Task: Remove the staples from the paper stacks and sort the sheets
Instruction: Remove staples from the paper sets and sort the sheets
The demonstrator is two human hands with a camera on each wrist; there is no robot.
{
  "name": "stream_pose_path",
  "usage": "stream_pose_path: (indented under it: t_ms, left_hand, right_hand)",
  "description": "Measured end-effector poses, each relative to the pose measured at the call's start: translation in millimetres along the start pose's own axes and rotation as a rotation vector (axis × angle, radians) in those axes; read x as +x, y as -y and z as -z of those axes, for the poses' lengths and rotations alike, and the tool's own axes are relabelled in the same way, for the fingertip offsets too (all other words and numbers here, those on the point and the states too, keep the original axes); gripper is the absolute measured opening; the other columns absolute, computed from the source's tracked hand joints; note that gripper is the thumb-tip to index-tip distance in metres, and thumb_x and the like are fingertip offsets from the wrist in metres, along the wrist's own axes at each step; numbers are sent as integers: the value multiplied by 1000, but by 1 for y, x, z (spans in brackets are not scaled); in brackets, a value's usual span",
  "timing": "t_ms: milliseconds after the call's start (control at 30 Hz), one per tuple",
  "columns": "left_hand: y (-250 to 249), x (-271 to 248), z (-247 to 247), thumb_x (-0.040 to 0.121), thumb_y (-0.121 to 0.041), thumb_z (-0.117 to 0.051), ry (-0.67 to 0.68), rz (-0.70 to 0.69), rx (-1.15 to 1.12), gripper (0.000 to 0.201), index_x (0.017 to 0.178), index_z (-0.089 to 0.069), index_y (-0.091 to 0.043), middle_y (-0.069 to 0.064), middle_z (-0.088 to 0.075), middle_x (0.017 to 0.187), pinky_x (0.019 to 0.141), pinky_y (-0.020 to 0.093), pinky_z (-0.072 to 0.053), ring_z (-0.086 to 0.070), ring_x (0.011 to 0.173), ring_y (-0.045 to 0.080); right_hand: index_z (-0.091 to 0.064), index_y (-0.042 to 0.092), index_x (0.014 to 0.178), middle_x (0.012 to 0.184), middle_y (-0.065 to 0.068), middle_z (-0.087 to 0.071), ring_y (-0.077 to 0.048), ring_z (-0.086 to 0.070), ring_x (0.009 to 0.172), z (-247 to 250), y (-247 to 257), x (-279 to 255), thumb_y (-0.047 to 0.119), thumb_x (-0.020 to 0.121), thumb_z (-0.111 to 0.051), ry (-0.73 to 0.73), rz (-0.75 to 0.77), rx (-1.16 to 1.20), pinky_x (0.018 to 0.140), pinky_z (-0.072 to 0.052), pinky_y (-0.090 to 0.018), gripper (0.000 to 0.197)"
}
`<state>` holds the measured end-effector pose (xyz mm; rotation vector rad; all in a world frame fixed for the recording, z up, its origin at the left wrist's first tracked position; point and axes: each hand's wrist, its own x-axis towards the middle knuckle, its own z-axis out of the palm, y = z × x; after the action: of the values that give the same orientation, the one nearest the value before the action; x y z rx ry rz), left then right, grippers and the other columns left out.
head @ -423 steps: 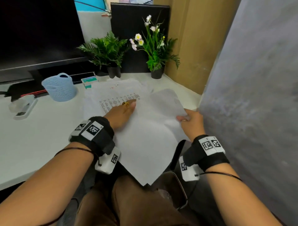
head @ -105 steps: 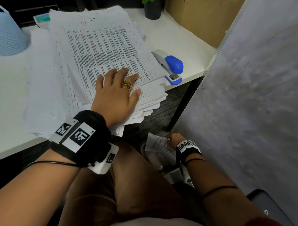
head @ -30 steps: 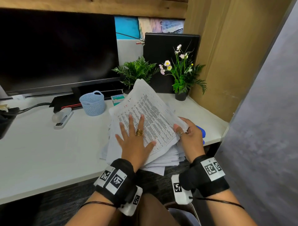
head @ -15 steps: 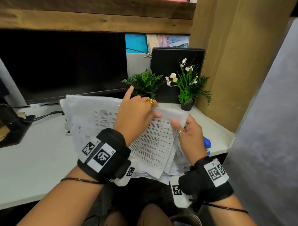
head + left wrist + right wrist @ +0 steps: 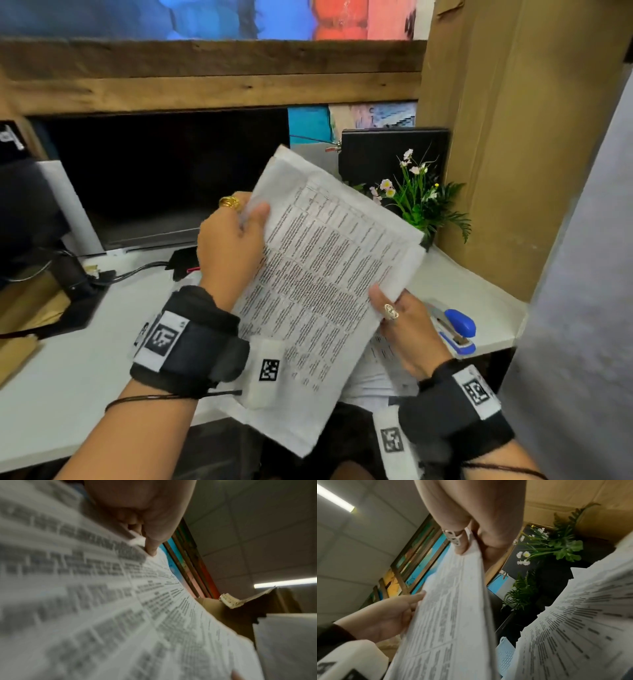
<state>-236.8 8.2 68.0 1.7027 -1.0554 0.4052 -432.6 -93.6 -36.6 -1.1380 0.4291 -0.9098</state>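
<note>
I hold a printed paper stack (image 5: pixel 318 284) tilted up in the air above the desk. My left hand (image 5: pixel 236 233) grips its left edge, thumb on the printed face (image 5: pixel 150 543). My right hand (image 5: pixel 397 315) pinches the stack's right edge near a corner, thumb on top and fingers beneath (image 5: pixel 462 545). More printed sheets (image 5: pixel 380 373) lie on the desk under the lifted stack and show at the right of the right wrist view (image 5: pixel 573 628). No staple can be made out.
A blue stapler (image 5: pixel 455 329) lies on the white desk (image 5: pixel 68 377) just right of my right hand. Potted flowers (image 5: pixel 418 198) and a black board (image 5: pixel 376 150) stand behind. A dark monitor (image 5: pixel 154 171) is at the back left, a grey partition (image 5: pixel 582 308) on the right.
The stack has been lifted off the desk and turned more upright. My left hand has moved from lying on top of the sheets to gripping the left edge.
</note>
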Motion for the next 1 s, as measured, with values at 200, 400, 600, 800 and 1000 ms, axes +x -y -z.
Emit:
stream_pose_path:
  t_ms: [200,400,600,800,1000]
  left_hand:
    - [21,-16,-8,87,-24,-64,148,150,9,54,134,-37,-28,0,-53,125,92,41,-47,-51,113,21]
    - [3,-32,-25,68,-64,-67,292,-223,361,91,144,-28,-34,-1,-16,155,114,48,4,-5,144,20]
    - [-8,-30,-45,80,-60,-59,662,-134,346,44,69,-49,-18,-6,-50,68,58,26,-39,-48,63,11]
    - [7,-35,-50,87,-53,-54,654,-150,337,45,68,-45,-13,-9,-39,67,59,29,-31,-56,80,24]
    - [8,-35,-57,85,-52,-58,657,-119,315,44,61,-41,-20,-6,-42,64,54,29,-28,-45,64,15]
  right_hand:
    - [-58,21,120,113,2,-68,-9,-66,101,-11,3,-6,13,96,-49,-102,98,-311,87,-54,-29,26]
    - [-60,33,91,97,-8,-70,-22,-68,89,-4,-6,-6,22,95,-52,-86,121,-613,82,-55,-46,15]
    - [-67,16,91,90,-13,-69,-34,-65,87,6,-2,-2,30,91,-56,75,17,-744,75,-56,-42,18]
    - [-65,12,107,108,-10,-64,-26,-55,101,80,22,51,44,94,-47,-339,67,-1590,80,-42,-33,39]
    - [-46,3,129,133,-16,-47,-33,-50,119,117,2,76,48,86,-57,-254,-511,-1799,99,-43,-38,63]
